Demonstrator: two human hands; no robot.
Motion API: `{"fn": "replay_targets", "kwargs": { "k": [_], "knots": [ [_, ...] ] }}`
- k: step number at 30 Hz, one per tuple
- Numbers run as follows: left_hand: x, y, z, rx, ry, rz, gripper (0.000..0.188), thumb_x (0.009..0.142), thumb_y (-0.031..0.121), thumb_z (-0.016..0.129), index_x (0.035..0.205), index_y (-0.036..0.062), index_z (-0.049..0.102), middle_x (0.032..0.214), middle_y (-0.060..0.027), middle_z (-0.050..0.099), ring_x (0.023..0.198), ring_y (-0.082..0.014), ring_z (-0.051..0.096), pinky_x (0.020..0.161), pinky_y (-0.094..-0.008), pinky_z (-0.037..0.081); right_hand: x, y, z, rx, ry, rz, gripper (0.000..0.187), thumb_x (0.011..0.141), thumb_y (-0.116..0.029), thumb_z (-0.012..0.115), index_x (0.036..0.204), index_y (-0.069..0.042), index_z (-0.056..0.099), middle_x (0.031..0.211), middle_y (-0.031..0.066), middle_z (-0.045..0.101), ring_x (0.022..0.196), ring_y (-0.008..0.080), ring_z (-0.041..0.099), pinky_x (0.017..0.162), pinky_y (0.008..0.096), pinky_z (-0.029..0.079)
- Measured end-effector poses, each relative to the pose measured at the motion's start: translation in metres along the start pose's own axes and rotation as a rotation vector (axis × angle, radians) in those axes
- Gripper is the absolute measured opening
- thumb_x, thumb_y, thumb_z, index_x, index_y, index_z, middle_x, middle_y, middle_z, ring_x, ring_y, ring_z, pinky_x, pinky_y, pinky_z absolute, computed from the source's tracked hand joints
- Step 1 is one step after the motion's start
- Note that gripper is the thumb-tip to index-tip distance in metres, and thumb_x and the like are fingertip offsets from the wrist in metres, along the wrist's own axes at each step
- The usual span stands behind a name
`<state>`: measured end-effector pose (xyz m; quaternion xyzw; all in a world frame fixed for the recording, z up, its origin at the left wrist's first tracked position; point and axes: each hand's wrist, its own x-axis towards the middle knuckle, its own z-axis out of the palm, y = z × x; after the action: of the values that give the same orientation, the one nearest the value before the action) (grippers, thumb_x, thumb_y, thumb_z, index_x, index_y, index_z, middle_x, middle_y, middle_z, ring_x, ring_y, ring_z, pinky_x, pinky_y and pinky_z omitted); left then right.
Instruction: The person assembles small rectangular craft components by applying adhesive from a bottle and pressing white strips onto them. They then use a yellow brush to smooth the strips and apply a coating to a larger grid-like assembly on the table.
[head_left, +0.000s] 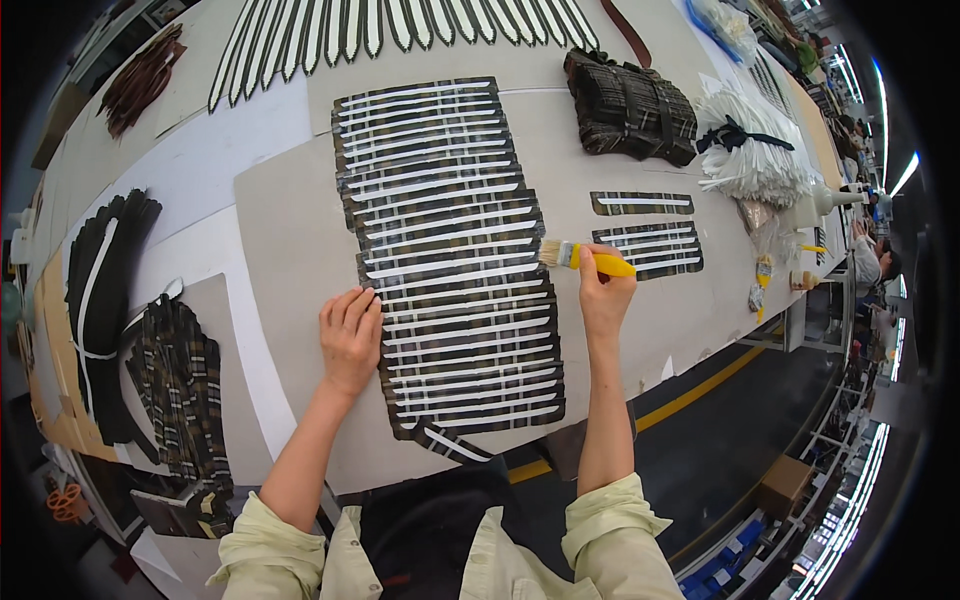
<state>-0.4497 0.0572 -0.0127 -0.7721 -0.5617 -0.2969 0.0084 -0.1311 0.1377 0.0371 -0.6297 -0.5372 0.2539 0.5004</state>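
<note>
In front of me lies a long column of dark plaid fabric strips [450, 240], overlapping side by side, each with a white band along it. My right hand [606, 298] is closed round the yellow handle of a flat paintbrush [607, 262]. Its pale bristles touch or hover just over the right edge of the column; I cannot tell which. My left hand [352, 335] rests flat with its fingertips at the column's left edge, holding nothing. At the column's near end, one strip [448, 442] sits askew. Just right of the brush are a few separate plaid strips [642, 204].
A tied plaid bundle [630, 108] and a tied white bundle [755, 150] lie at far right, near a second brush [763, 283] and a white bottle [815, 205]. Dark strips [105, 310] and plaid fabric [180, 380] lie left. White-and-dark pointed strips [400, 25] line the far side.
</note>
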Motion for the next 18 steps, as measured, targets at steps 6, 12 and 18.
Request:
{"fn": "replay_targets", "kwargs": {
  "k": [6,12,18],
  "knots": [
    [0.002,0.003,-0.002,-0.006,-0.026,-0.008,0.018,0.084,0.003,0.07,0.102,0.0005,0.067,0.117,-0.0104,0.064,0.116,-0.0282,0.058,0.099,-0.0458,0.042,-0.017,-0.014,0.024,0.129,-0.151,0.028,0.01,0.094,-0.009,0.069,0.098,0.0,0.071,0.073,0.0002,0.064,0.06,0.0054,0.05,0.054,0.0209,0.039],
    [0.001,0.007,0.003,-0.101,-0.052,-0.108,0.032,0.088,0.004,0.066,0.119,0.0035,0.057,0.123,-0.0139,0.062,0.119,-0.0342,0.055,0.104,-0.0473,0.038,0.008,-0.017,-0.121,0.34,0.121,0.321,0.012,0.095,-0.01,0.067,0.103,-0.001,0.069,0.068,-0.0016,0.057,0.056,0.004,0.047,0.049,0.0192,0.036],
    [-0.01,0.007,0.005,0.022,-0.134,-0.119,0.016,0.089,-0.004,0.062,0.104,0.001,0.056,0.134,-0.021,0.053,0.124,-0.0391,0.05,0.105,-0.0472,0.039,0.036,0.016,-0.29,0.356,0.357,0.301,0.016,0.095,-0.008,0.065,0.109,-0.001,0.065,0.071,-0.0002,0.056,0.057,0.0047,0.051,0.048,0.0192,0.038]
  ]
}}
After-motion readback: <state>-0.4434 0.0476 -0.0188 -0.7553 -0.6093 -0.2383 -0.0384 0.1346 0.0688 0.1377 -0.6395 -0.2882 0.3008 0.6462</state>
